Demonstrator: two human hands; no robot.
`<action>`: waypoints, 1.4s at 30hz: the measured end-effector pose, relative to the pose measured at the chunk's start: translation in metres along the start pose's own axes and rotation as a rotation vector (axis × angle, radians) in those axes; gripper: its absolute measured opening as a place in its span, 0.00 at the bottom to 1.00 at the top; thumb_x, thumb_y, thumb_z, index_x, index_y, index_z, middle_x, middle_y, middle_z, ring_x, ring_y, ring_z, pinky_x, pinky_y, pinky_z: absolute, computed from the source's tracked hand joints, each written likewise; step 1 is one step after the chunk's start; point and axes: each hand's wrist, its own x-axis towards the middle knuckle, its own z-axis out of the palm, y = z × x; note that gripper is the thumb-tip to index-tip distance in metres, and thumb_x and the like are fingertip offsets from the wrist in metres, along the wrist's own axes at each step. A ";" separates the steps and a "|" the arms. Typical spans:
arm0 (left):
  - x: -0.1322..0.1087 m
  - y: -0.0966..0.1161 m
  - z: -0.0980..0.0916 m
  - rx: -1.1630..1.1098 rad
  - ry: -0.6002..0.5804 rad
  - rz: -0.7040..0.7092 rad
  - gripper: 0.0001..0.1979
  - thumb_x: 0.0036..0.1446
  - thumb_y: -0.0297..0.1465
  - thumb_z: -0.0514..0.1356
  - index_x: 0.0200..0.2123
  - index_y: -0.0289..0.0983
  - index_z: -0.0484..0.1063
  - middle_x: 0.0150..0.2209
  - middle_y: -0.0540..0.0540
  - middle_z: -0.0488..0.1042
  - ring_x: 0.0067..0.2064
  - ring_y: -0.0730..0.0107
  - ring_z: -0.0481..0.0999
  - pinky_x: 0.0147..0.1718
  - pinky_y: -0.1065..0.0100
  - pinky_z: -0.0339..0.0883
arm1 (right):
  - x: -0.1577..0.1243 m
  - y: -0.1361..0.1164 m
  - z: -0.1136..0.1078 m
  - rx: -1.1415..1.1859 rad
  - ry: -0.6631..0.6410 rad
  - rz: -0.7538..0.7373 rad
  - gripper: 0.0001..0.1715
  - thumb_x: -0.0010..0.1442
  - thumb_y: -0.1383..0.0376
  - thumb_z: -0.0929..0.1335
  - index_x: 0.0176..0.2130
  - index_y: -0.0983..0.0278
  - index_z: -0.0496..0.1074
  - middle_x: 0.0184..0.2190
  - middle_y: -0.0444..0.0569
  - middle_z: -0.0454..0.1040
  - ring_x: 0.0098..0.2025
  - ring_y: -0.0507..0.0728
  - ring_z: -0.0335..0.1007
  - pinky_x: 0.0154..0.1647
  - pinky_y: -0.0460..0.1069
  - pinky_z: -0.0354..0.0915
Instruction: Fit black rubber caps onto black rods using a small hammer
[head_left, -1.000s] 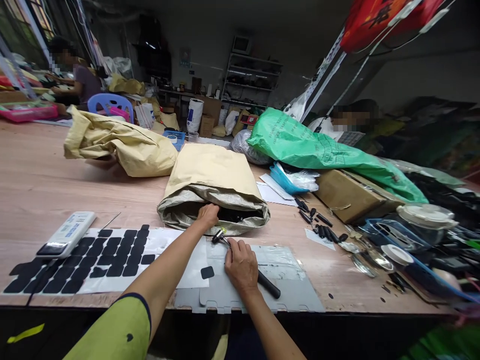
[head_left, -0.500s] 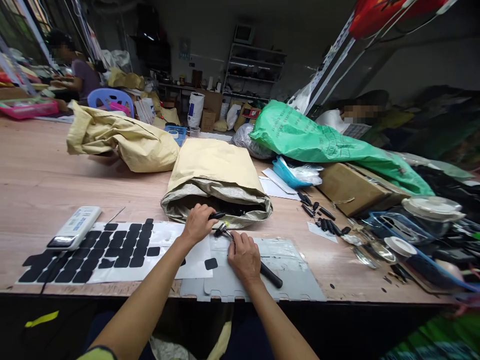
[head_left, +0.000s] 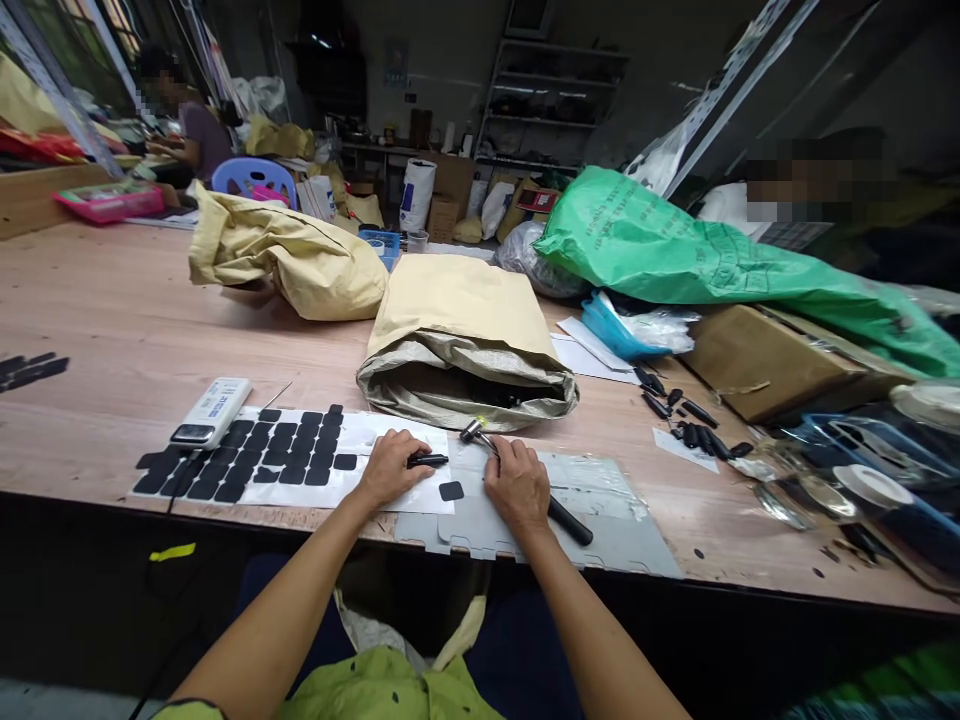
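My left hand [head_left: 388,468] is closed around a small black pen-like piece [head_left: 429,460], held over the white sheet [head_left: 420,498]. My right hand [head_left: 517,485] grips a small hammer [head_left: 571,522] near its metal head, which points away from me; the black handle sticks out below the palm toward the near edge. The hammer lies low over a grey board [head_left: 622,530]. One black rounded square [head_left: 451,491] sits between my hands on the sheet. Just beyond them lies an open-mouthed beige sack [head_left: 469,290] with dark contents that I cannot make out.
Rows of black squares [head_left: 300,447] cover the sheet's left part, beside a white box-shaped device [head_left: 214,412]. Several black pieces [head_left: 697,436] lie on the right, near a cardboard box [head_left: 772,360] and a green sack [head_left: 660,240]. A person [head_left: 195,130] sits far left.
My left hand has drawn back from the sack's mouth, bringing the black piece over the white sheet. My right hand still holds the hammer. The view has shifted.
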 end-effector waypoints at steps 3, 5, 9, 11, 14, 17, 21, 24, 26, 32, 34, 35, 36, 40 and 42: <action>0.002 0.001 -0.001 -0.023 -0.004 -0.021 0.09 0.55 0.37 0.65 0.38 0.40 0.77 0.37 0.48 0.74 0.43 0.61 0.68 0.44 0.60 0.59 | 0.001 0.001 -0.001 0.018 -0.023 0.010 0.17 0.62 0.67 0.63 0.50 0.61 0.73 0.36 0.49 0.71 0.39 0.57 0.63 0.38 0.50 0.54; 0.002 0.002 -0.002 -0.037 -0.005 -0.030 0.08 0.55 0.37 0.65 0.38 0.40 0.77 0.37 0.48 0.74 0.43 0.61 0.68 0.44 0.60 0.59 | 0.004 0.002 -0.003 0.063 -0.064 0.028 0.18 0.63 0.67 0.62 0.50 0.61 0.73 0.37 0.49 0.72 0.40 0.57 0.64 0.40 0.50 0.56; 0.002 0.003 -0.003 -0.028 -0.012 -0.037 0.08 0.54 0.36 0.65 0.37 0.41 0.78 0.36 0.48 0.74 0.43 0.61 0.68 0.45 0.60 0.59 | 0.005 -0.003 -0.015 0.304 -0.086 0.088 0.21 0.63 0.66 0.60 0.54 0.60 0.71 0.43 0.50 0.75 0.45 0.58 0.68 0.44 0.51 0.62; 0.002 0.003 -0.004 -0.019 -0.003 -0.032 0.08 0.54 0.36 0.66 0.36 0.41 0.78 0.36 0.48 0.74 0.43 0.61 0.68 0.45 0.60 0.59 | 0.001 -0.012 -0.024 0.465 -0.063 0.081 0.23 0.64 0.64 0.60 0.56 0.60 0.70 0.48 0.50 0.75 0.48 0.58 0.69 0.46 0.51 0.64; 0.002 0.005 -0.005 -0.025 0.010 -0.046 0.07 0.52 0.36 0.66 0.36 0.41 0.79 0.35 0.49 0.74 0.42 0.62 0.69 0.44 0.60 0.60 | -0.011 -0.030 -0.036 0.638 -0.095 0.041 0.24 0.64 0.61 0.61 0.56 0.61 0.70 0.45 0.50 0.77 0.45 0.56 0.72 0.44 0.50 0.68; 0.002 0.007 -0.006 -0.041 0.008 -0.073 0.07 0.51 0.35 0.68 0.35 0.42 0.80 0.34 0.50 0.74 0.42 0.62 0.69 0.44 0.61 0.60 | -0.023 -0.044 -0.041 0.703 -0.163 0.036 0.23 0.63 0.61 0.61 0.55 0.61 0.72 0.37 0.48 0.79 0.37 0.55 0.74 0.39 0.49 0.69; 0.003 0.006 -0.006 -0.048 -0.001 -0.084 0.07 0.50 0.35 0.69 0.35 0.43 0.81 0.34 0.50 0.75 0.42 0.63 0.68 0.43 0.62 0.59 | -0.030 -0.052 -0.045 0.742 -0.176 0.023 0.22 0.64 0.63 0.61 0.54 0.61 0.72 0.40 0.49 0.79 0.39 0.54 0.76 0.41 0.48 0.71; 0.002 0.003 -0.004 -0.067 -0.004 -0.048 0.08 0.51 0.36 0.69 0.36 0.45 0.81 0.35 0.51 0.75 0.42 0.63 0.68 0.44 0.62 0.58 | -0.033 -0.054 -0.048 0.755 -0.099 -0.041 0.22 0.66 0.63 0.60 0.57 0.61 0.70 0.48 0.51 0.77 0.47 0.55 0.74 0.48 0.49 0.70; 0.002 0.001 -0.002 -0.065 0.000 -0.030 0.08 0.51 0.36 0.68 0.37 0.46 0.82 0.36 0.51 0.76 0.42 0.63 0.67 0.44 0.62 0.58 | -0.037 -0.055 -0.048 0.731 -0.070 -0.082 0.23 0.67 0.64 0.59 0.58 0.61 0.68 0.49 0.51 0.76 0.48 0.54 0.74 0.49 0.49 0.69; 0.000 0.001 0.000 -0.030 0.021 -0.019 0.06 0.53 0.35 0.67 0.36 0.45 0.82 0.33 0.50 0.74 0.41 0.63 0.66 0.43 0.61 0.57 | -0.041 -0.054 -0.045 0.614 -0.145 -0.113 0.23 0.67 0.66 0.58 0.58 0.59 0.69 0.39 0.48 0.77 0.39 0.53 0.73 0.42 0.47 0.69; 0.000 0.002 -0.002 -0.028 0.015 -0.012 0.07 0.53 0.35 0.67 0.38 0.46 0.82 0.33 0.50 0.74 0.41 0.63 0.66 0.43 0.61 0.58 | -0.039 -0.052 -0.046 0.643 -0.109 -0.088 0.23 0.68 0.65 0.58 0.58 0.59 0.69 0.40 0.49 0.77 0.40 0.53 0.73 0.44 0.48 0.69; 0.000 0.003 -0.003 -0.025 0.009 -0.010 0.08 0.53 0.35 0.67 0.38 0.47 0.82 0.33 0.50 0.74 0.41 0.63 0.66 0.43 0.61 0.58 | -0.038 -0.051 -0.048 0.658 -0.088 -0.074 0.23 0.68 0.65 0.59 0.59 0.59 0.68 0.41 0.49 0.77 0.41 0.53 0.73 0.44 0.48 0.69; 0.000 0.003 -0.004 -0.020 0.004 -0.009 0.08 0.54 0.36 0.66 0.38 0.47 0.82 0.33 0.50 0.74 0.41 0.63 0.66 0.44 0.61 0.58 | -0.038 -0.049 -0.048 0.668 -0.073 -0.063 0.23 0.68 0.65 0.59 0.59 0.59 0.68 0.42 0.49 0.77 0.42 0.53 0.73 0.44 0.48 0.69; 0.001 0.003 -0.004 -0.008 -0.003 -0.014 0.08 0.53 0.35 0.67 0.38 0.46 0.82 0.34 0.49 0.74 0.41 0.62 0.67 0.44 0.61 0.59 | -0.043 -0.043 -0.046 0.627 -0.099 -0.040 0.24 0.67 0.66 0.59 0.59 0.58 0.69 0.43 0.49 0.77 0.43 0.54 0.74 0.45 0.49 0.70; 0.002 0.002 -0.003 -0.009 -0.002 -0.009 0.08 0.52 0.35 0.67 0.38 0.46 0.82 0.34 0.49 0.75 0.42 0.62 0.67 0.44 0.61 0.59 | -0.044 -0.040 -0.044 0.612 -0.112 -0.041 0.23 0.66 0.66 0.59 0.57 0.58 0.70 0.44 0.49 0.78 0.44 0.55 0.74 0.46 0.49 0.71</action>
